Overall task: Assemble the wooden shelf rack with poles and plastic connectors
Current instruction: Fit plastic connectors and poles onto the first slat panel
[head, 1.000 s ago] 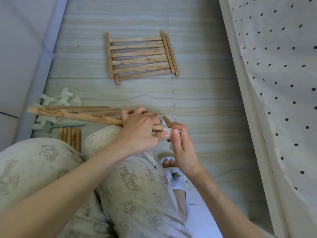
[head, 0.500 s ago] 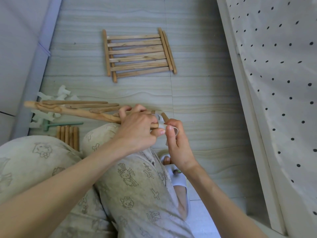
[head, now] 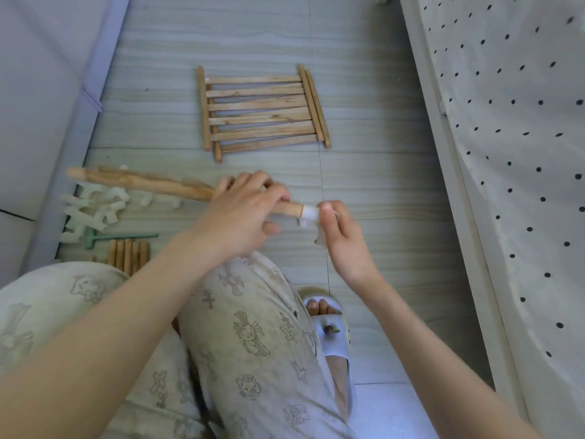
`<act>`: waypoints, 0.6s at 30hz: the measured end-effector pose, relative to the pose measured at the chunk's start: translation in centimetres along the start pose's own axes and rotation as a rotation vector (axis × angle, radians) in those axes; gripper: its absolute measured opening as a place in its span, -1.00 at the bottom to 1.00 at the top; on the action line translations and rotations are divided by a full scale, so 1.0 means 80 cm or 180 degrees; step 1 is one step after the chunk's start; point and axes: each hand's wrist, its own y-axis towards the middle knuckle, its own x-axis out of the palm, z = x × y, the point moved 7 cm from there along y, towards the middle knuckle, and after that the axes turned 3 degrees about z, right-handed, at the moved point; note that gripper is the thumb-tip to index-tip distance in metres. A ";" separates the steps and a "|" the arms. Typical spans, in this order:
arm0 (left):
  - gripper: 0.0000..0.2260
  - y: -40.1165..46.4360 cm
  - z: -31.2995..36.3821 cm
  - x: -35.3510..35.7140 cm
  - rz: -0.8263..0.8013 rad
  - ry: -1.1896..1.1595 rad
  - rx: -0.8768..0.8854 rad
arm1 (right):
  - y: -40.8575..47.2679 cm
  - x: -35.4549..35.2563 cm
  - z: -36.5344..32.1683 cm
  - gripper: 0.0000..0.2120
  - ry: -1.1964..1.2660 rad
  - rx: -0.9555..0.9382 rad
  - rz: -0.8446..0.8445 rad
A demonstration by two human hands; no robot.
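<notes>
Left hand [head: 240, 213] grips pole [head: 142, 182] — right hand [head: 340, 236] pinches connector [head: 309, 215].

A home, likely a bedroom: a pale wood-grain floor [head: 364, 172] fills the middle of the frame, a white polka-dot bedsheet [head: 519, 128] hangs along the right edge, and the person wears printed pyjama trousers [head: 253, 337] and a slipper [head: 332, 340].

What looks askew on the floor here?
The slatted wooden panels: two lie stacked crooked, the lower one's end rails poking out past the upper's. The white plastic connectors lie in a loose heap. No damage visible.
</notes>
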 end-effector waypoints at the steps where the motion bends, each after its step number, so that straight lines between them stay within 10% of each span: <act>1: -0.72 0.008 -0.007 -0.008 0.0128 0.0090 -0.0077 | 0.014 -0.002 -0.007 -0.77 -0.0010 0.0078 -0.0016; 18: -0.61 0.102 -0.029 -0.038 0.0505 0.0266 0.1093 | 0.161 0.015 -0.034 -0.37 0.1456 0.0786 -0.0482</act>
